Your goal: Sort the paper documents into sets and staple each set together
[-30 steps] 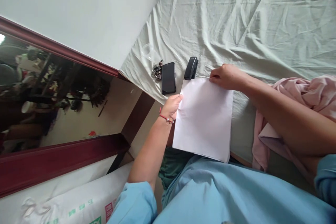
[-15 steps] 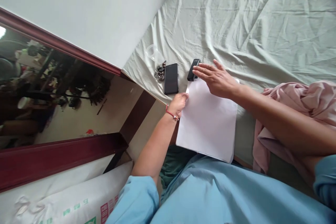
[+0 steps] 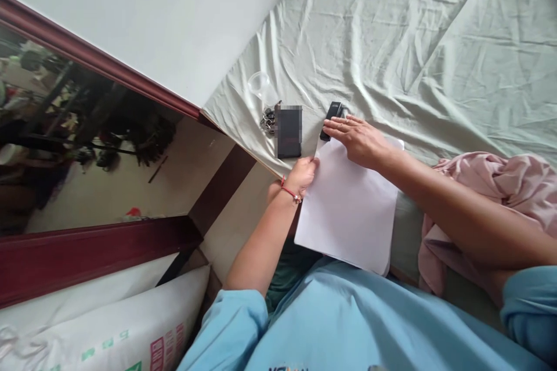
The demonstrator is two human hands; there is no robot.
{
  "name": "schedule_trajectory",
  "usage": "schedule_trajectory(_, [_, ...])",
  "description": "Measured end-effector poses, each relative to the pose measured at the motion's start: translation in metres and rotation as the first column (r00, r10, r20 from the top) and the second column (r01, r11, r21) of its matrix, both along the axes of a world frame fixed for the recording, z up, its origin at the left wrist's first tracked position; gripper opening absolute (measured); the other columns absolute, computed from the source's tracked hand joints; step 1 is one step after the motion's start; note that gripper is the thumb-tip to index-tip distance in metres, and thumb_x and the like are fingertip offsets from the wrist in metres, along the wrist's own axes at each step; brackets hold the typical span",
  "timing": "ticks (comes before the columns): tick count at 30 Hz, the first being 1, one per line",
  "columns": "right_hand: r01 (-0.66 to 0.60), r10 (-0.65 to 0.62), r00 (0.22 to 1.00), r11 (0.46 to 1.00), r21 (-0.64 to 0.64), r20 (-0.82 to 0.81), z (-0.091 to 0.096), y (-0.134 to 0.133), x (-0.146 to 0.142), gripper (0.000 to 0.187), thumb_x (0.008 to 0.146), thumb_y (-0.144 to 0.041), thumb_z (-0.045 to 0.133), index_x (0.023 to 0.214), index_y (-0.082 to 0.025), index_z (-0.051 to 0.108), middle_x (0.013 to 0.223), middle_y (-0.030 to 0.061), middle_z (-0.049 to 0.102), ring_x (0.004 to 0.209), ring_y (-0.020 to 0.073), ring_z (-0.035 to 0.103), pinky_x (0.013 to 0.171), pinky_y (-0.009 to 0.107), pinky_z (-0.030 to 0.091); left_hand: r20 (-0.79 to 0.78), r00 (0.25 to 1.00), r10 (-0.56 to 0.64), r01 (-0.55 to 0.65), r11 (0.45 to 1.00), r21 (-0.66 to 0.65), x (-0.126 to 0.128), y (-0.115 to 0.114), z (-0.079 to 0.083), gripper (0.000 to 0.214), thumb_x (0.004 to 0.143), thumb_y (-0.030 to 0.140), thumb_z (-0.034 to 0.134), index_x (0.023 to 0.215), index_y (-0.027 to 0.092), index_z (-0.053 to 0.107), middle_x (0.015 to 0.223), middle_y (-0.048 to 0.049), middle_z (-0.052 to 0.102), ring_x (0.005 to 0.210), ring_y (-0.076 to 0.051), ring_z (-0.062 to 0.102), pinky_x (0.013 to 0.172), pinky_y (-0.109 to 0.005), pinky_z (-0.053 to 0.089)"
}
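A stack of white paper (image 3: 348, 208) lies on the pale green bed sheet (image 3: 391, 40) in front of me. My left hand (image 3: 302, 174), with a red cord at the wrist, pinches the paper's near left corner. My right hand (image 3: 359, 139) lies over the paper's top edge with fingers stretched out flat, the fingertips touching a black stapler (image 3: 333, 116) that rests just beyond the paper.
A dark phone (image 3: 288, 130), a bunch of keys (image 3: 267, 120) and a clear plastic cup (image 3: 260, 84) lie left of the stapler near the bed's edge. Pink cloth (image 3: 491, 185) is bunched at the right. A mirror with a dark red frame (image 3: 100, 243) and a white sack (image 3: 108, 324) stand at the left.
My right hand left its pinch on the paper's top edge, opened flat and slid left to the stapler. The left hand kept hold of the paper's corner.
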State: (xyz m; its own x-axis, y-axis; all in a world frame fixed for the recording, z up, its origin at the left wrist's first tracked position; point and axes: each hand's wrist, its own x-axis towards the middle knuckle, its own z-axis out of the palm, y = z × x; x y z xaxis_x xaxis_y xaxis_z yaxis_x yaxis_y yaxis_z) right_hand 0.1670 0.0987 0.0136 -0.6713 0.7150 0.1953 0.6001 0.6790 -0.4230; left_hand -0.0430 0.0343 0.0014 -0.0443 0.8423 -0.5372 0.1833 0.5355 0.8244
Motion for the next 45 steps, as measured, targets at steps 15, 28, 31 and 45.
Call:
schedule_trajectory(15, [0.11, -0.106, 0.992, 0.992, -0.066, 0.066, 0.076, -0.003, 0.017, 0.054, 0.097, -0.023, 0.049, 0.15, -0.019, 0.061, 0.16, 0.0093, 0.053, 0.147, 0.0316, 0.053, 0.128, 0.058, 0.034, -0.302, 0.95, -0.083, 0.139, 0.976, 0.17, 0.001, -0.028, 0.018, 0.042, 0.096, 0.019, 0.052, 0.056, 0.022, 0.042, 0.058, 0.0019, 0.043, 0.064, -0.016, 0.037, 0.068, -0.032, 0.03])
schedule_trajectory(28, [0.509, -0.497, 0.86, 0.82, -0.263, 0.116, 0.054, -0.208, 0.097, 0.038, 0.102, -0.035, 0.044, 0.117, -0.031, 0.078, 0.119, 0.0142, 0.077, 0.114, 0.0403, 0.072, 0.099, 0.062, 0.057, -0.42, 0.902, -0.101, 0.204, 0.957, 0.206, -0.001, -0.037, 0.007, 0.042, 0.098, 0.021, 0.049, 0.058, 0.022, 0.037, 0.059, 0.0036, 0.04, 0.065, -0.016, 0.036, 0.067, -0.031, 0.024])
schedule_trajectory(31, [0.612, -0.614, 0.788, 0.778, -0.14, 0.038, 0.055, -0.236, 0.103, 0.04, 0.1, -0.035, 0.045, 0.126, -0.041, 0.075, 0.127, 0.0126, 0.074, 0.127, 0.04, 0.065, 0.114, 0.063, 0.049, -0.436, 0.893, -0.11, 0.226, 0.949, 0.222, -0.002, -0.038, 0.005, 0.041, 0.1, 0.022, 0.049, 0.06, 0.023, 0.037, 0.06, 0.0039, 0.039, 0.065, -0.016, 0.036, 0.067, -0.031, 0.025])
schedule_trajectory(45, [0.808, -0.794, 0.589, 0.585, -0.073, 0.152, 0.007, -0.297, 0.125, 0.076, 0.093, -0.048, 0.053, 0.165, -0.053, 0.028, 0.157, 0.0089, 0.055, 0.148, 0.0439, 0.048, 0.122, 0.068, 0.034, -0.524, 0.838, -0.155, 0.297, 0.934, 0.198, -0.001, -0.04, 0.007, 0.04, 0.102, 0.022, 0.047, 0.064, 0.025, 0.034, 0.061, 0.0022, 0.041, 0.066, -0.018, 0.04, 0.07, -0.033, 0.026])
